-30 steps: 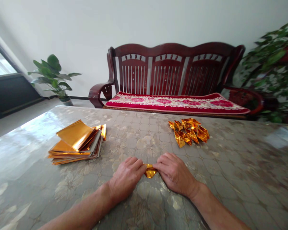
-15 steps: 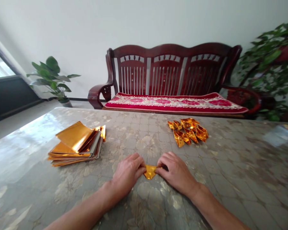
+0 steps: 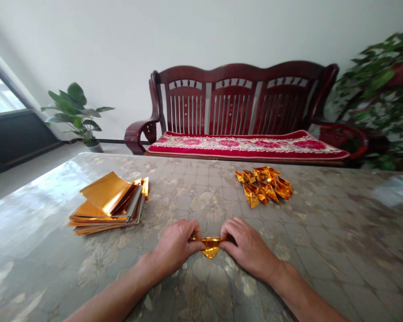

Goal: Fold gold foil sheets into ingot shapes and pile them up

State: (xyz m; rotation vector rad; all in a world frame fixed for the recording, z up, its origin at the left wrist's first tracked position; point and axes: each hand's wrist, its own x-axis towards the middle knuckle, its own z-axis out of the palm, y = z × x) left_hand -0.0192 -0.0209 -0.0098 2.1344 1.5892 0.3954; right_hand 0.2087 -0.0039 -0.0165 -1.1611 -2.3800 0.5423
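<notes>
A small folded piece of gold foil paper lies on the table right in front of me. My left hand pinches its left end with fingers closed. Its right end is pinched by my right hand, also closed. The piece shows as a downward-pointing triangle between the two hands. To the left lies a stack of flat gold foil sheets. Further back on the right sits a heap of several folded gold pieces.
The table has a glossy floral-patterned top. Behind it stands a dark red wooden bench with a red cushion. A potted plant stands on the floor at the back left, and a large leafy plant at the right.
Both hands stayed on the gold piece and drew slightly apart, so more of it shows between them. The view shifted a little.
</notes>
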